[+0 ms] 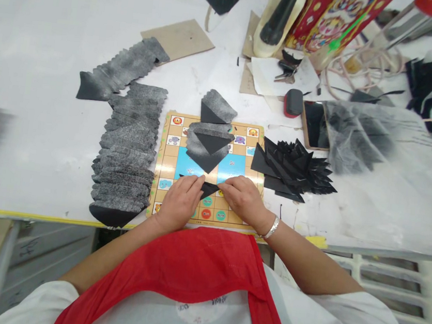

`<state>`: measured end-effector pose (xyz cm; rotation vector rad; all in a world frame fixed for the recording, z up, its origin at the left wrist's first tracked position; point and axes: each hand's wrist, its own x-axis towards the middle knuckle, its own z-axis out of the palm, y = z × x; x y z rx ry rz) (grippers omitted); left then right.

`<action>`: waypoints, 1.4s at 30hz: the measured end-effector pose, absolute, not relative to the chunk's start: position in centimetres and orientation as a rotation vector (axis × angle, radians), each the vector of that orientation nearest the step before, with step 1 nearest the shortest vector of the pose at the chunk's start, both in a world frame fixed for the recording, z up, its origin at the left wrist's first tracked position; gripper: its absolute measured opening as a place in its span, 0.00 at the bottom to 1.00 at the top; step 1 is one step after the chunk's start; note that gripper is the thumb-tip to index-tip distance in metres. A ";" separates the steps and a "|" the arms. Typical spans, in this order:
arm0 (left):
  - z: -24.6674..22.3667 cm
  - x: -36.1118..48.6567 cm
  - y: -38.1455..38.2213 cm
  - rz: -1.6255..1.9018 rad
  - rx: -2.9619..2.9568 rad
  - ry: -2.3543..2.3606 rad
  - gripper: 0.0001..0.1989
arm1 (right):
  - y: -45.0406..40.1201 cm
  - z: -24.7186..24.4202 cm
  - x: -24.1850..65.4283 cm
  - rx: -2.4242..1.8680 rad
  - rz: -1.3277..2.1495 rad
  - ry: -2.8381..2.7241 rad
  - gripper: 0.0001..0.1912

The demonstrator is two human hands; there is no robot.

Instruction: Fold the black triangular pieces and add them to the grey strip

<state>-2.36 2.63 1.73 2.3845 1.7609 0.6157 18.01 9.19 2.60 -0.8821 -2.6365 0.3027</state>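
Between my two hands, over the lower part of a printed game board (171,164), lies a small black sheet piece (209,189). My left hand (181,199) grips its left part with closed fingers. At its right end my right hand (243,199), with a silver bracelet at the wrist, pinches the edge. Just beyond, a few pointed pieces with grey speckled undersides (207,148) overlap on the board. To the left runs a long row of overlapping grey speckled pieces (126,157). A heap of black pointed pieces (295,171) sits to the right.
Another overlapped strip (123,68) rests partly on brown cardboard (186,41). Behind on the right stand a bottle with a black-handled tool (279,21), a red box (333,19), keys (287,75), a small red-black case (293,103) and a phone (316,125) beside clear plastic (359,137).
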 end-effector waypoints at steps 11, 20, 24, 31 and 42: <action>1.3 -3.1 2.6 0.825 2.154 1.784 0.21 | 10.5 4.0 14.6 -0.811 0.305 -2.849 0.10; 1.3 -3.1 2.6 0.767 2.272 1.770 0.17 | 9.9 3.0 15.3 -0.932 0.628 -2.601 0.11; 1.3 -2.8 2.4 0.661 2.370 1.768 0.15 | 9.5 2.1 16.5 -0.756 0.320 -2.744 0.13; 1.7 -2.6 2.4 0.547 2.486 1.695 0.16 | 9.1 2.7 17.2 -0.720 0.141 -2.828 0.14; 2.0 -2.0 2.3 0.430 2.645 1.559 0.21 | 8.6 2.8 18.3 -0.673 0.066 -2.861 0.13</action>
